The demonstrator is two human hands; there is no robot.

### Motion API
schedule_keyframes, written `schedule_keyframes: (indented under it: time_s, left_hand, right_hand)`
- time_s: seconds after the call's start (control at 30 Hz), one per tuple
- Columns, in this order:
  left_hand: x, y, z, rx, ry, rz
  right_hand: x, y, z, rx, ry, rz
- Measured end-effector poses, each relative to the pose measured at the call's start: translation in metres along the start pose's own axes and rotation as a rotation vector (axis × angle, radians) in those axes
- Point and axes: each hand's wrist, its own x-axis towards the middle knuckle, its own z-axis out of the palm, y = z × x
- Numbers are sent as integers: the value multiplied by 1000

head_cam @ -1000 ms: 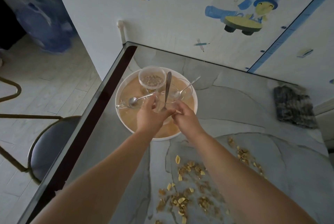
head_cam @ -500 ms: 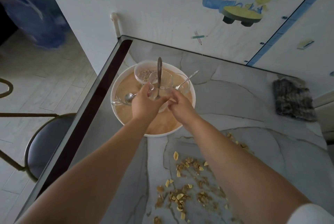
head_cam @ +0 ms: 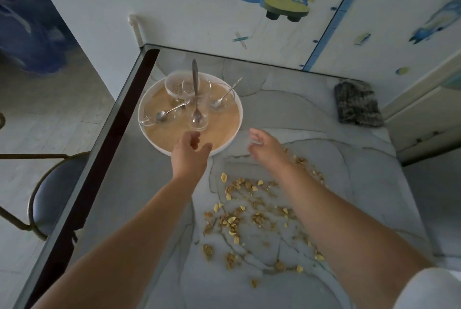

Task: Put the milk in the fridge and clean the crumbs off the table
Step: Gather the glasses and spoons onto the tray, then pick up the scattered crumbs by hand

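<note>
Both hands are relaxed and empty: left hand (head_cam: 189,152) at the tray's (head_cam: 240,119) near rim, right hand (head_cam: 267,150) beside it. Crumbs (head_cam: 249,211) litter the tabletop (head_cam: 287,114) behind them, some hidden under the right forearm.

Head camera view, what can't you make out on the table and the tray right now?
Head view only:
Crumbs: some hidden under the right forearm.
Tray: near rim covered by the left hand.
Small bowl: contents too small and dim to identify.
Table: near edge cut off by the bottom of the frame.
Milk and fridge: not in view.
</note>
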Motion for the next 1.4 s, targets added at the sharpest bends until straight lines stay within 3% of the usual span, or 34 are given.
schedule_keyframes:
  time_s: [0.27, 0.53, 0.67, 0.87, 1.03, 1.13, 1.23, 1.4]
  left_hand:
    - [-59, -14, 3, 101, -160, 31]
    - [-104, -45, -1, 198, -223, 21]
    - [-122, -73, -12, 225, -231, -52]
    - [-134, -98, -23, 236, -169, -137]
    - [-143, -115, -28, 272, -192, -108]
    - [-144, -121, -27, 184, -184, -160]
    - [-144, -119, -28, -127, -182, -346]
    - [-138, -117, -34, -589, -222, -601]
  right_hand:
    - [-66, 70, -37, 19, 163, 146]
    - [-125, 122, -42, -83, 197, 184]
    - [-149, 131, -16, -196, 53, 78]
    - [-164, 131, 39, -570, -169, -162]
    - [-166, 121, 68, -799, -189, -166]
    - [-163, 118, 78, -882, -191, -151]
    - [-161, 118, 83, -898, -186, -115]
    - [-163, 115, 83, -723, -82, -90]
